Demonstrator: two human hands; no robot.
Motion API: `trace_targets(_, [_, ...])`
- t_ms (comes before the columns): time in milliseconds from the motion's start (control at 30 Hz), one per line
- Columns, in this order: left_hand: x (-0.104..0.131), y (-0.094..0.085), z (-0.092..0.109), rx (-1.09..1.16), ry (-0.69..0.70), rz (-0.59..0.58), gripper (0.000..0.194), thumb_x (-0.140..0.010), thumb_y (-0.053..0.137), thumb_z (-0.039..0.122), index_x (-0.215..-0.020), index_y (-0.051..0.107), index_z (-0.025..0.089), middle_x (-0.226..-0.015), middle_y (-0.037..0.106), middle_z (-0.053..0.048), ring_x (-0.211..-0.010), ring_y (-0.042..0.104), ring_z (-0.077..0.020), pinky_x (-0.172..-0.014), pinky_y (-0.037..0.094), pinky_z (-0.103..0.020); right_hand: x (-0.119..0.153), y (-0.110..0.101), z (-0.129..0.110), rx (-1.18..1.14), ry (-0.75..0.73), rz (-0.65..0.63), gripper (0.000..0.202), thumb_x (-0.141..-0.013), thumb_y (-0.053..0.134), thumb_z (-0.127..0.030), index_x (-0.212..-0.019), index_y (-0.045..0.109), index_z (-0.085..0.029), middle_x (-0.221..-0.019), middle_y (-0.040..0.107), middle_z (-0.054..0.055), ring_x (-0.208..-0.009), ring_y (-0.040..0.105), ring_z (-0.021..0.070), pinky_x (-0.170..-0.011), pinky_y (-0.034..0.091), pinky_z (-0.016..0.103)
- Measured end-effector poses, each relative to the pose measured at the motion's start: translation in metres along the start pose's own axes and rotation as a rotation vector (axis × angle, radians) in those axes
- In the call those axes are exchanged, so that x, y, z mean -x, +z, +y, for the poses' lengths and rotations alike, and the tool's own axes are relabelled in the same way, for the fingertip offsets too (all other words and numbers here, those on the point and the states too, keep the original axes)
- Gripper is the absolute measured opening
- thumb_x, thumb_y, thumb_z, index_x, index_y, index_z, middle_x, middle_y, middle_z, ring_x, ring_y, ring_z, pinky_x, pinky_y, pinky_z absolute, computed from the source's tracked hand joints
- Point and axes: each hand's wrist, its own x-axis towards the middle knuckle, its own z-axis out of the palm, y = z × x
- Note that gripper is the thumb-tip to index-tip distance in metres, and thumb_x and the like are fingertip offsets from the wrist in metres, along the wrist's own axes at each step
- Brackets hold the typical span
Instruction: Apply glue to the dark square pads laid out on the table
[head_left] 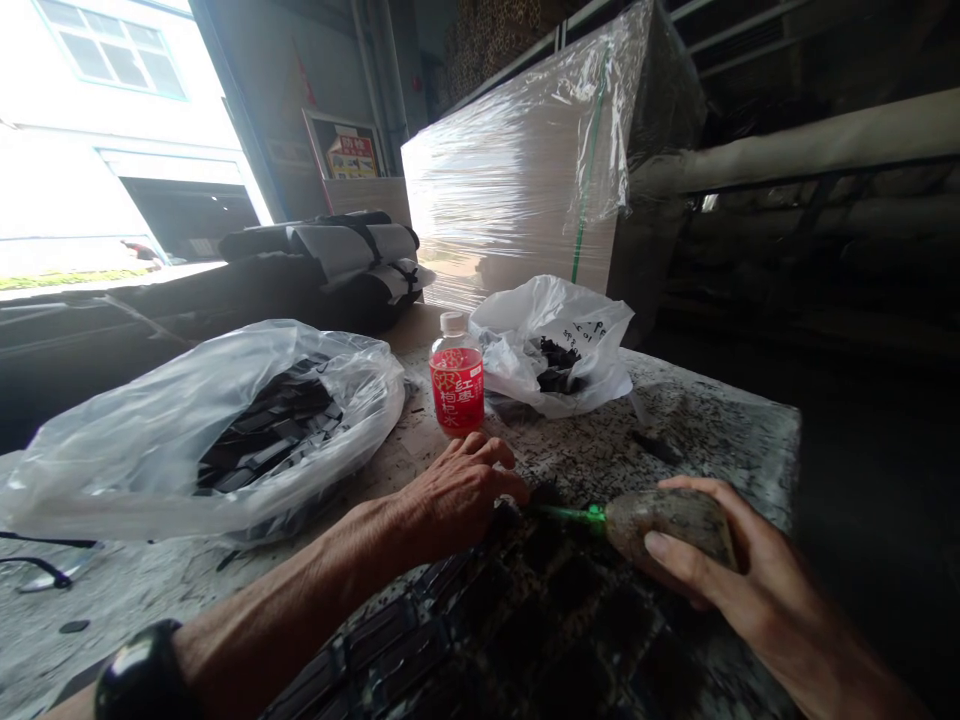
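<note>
My right hand [720, 560] is wrapped around the thick, worn grey-brown handle of a hand tool [667, 525]. A thin green shaft points left from this handle, and its tip ends close to my left fingers. My left hand [465, 490] is bent palm down with curled fingers, low over dark rubbery-looking pieces [405, 630] laid out in rows. Its fingertips are partly hidden, so what they pinch cannot be made out. Black scraps and crumbs surround the tool's tip.
A red drink bottle [457, 385] stands just beyond my left hand. Left of it lies a clear bag of black strips [367, 390]; right, a white bag with black scraps [600, 385]. Glasses [52, 575] rest at far left. Behind the table [735, 410] stands a film-wrapped stack [510, 200].
</note>
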Motion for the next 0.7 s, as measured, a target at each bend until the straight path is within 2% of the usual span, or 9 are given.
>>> trace_targets(267, [0.001, -0.002, 0.003, 0.007, -0.024, -0.014, 0.051, -0.069, 0.044, -0.003, -0.099, 0.062, 0.034, -0.115, 0.049, 0.000, -0.104, 0.043, -0.0220, -0.090, 0.037, -0.038, -0.010, -0.009, 0.013, 0.026, 0.004, 0.019, 0.051, -0.067, 0.060, -0.058, -0.108, 0.049, -0.028, -0.085, 0.064, 0.000, -0.075, 0.061, 0.0219, -0.060, 0.049, 0.029])
trace_targets(500, [0.003, -0.007, 0.009, 0.001, -0.036, -0.017, 0.051, -0.069, 0.044, -0.004, -0.102, 0.062, 0.031, -0.117, 0.047, -0.001, -0.105, 0.043, -0.0232, -0.089, 0.037, -0.041, -0.005, -0.005, 0.005, 0.081, -0.035, 0.114, 0.048, -0.068, 0.057, -0.060, -0.104, 0.050, -0.028, -0.082, 0.063, 0.000, -0.068, 0.059, 0.0206, -0.061, 0.048, 0.032])
trace_targets(700, [0.004, -0.010, 0.011, -0.003, -0.015, -0.032, 0.042, -0.075, 0.051, -0.002, -0.104, 0.062, 0.026, -0.119, 0.045, -0.002, -0.106, 0.043, -0.0251, -0.089, 0.038, -0.047, -0.011, -0.007, 0.012, 0.135, -0.051, 0.142, 0.051, -0.066, 0.058, -0.060, -0.105, 0.052, -0.028, -0.088, 0.066, 0.003, -0.081, 0.062, 0.0253, -0.064, 0.050, 0.033])
